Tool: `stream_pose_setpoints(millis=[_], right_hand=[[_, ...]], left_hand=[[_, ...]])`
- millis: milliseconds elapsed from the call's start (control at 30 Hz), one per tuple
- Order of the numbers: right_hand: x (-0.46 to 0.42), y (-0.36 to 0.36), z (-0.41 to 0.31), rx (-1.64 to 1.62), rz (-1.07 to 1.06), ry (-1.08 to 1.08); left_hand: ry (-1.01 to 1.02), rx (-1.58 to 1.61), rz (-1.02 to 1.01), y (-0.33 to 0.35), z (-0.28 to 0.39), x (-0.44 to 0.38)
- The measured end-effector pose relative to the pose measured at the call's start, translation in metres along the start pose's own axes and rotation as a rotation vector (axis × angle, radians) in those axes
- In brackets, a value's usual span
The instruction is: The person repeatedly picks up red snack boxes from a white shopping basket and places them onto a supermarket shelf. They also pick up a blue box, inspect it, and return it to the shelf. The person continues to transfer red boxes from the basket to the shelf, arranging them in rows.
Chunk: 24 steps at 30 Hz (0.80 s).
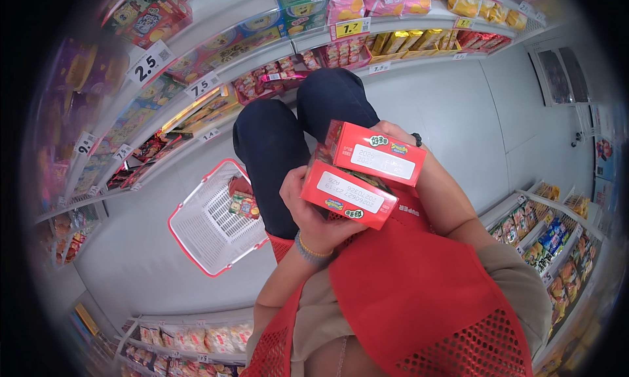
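Two red snack cartons are held side by side above my lap, each with a white panel of printed figures on the side facing up. My left hand point(314, 214), with beaded bracelets at the wrist, grips the nearer carton point(350, 194), its fingers around the left end and under the near edge. Behind it, the farther carton point(378, 153) is in my right hand point(393, 130), which wears a dark bracelet; most of that hand is hidden by the box. The cartons overlap closely and tilt differently. Below them are my knees in dark trousers.
A white shopping basket point(216, 219) with a red rim stands on the floor left of my legs, with a few packages point(244, 205) inside. Snack shelves point(290, 47) curve closely ahead and left, bearing price tags. More racks stand at right point(545, 239) and behind me point(191, 337).
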State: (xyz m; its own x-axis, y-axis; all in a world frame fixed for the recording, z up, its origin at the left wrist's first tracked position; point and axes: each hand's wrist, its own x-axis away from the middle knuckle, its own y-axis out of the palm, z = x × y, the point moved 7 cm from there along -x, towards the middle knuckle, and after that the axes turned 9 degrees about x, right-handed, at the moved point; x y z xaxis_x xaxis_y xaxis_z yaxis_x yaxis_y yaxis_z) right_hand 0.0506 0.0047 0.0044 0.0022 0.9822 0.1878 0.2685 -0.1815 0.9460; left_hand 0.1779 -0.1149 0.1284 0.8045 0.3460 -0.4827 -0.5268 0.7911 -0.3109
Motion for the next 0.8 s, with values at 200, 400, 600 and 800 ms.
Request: stream_pose_setpoints(millis=[200,400,600,800], right_hand=[[0.005,-0.004,-0.013,0.644,0.618,0.048],[-0.022,0.014,0.009,0.101,-0.004,0.026],[-0.028,0.026,0.016,-0.054,0.038,-0.146],[-0.02,-0.005,0.004,0.268,0.399,-0.187]], left_hand=[[-0.152,0.274,0.164,0.0,-0.022,0.009],[-0.058,-0.28,0.028,-0.009,-0.015,-0.011],[-0.176,0.461,-0.054,-0.021,-0.037,-0.012],[-0.129,0.471,-0.14,-0.04,-0.029,-0.016]])
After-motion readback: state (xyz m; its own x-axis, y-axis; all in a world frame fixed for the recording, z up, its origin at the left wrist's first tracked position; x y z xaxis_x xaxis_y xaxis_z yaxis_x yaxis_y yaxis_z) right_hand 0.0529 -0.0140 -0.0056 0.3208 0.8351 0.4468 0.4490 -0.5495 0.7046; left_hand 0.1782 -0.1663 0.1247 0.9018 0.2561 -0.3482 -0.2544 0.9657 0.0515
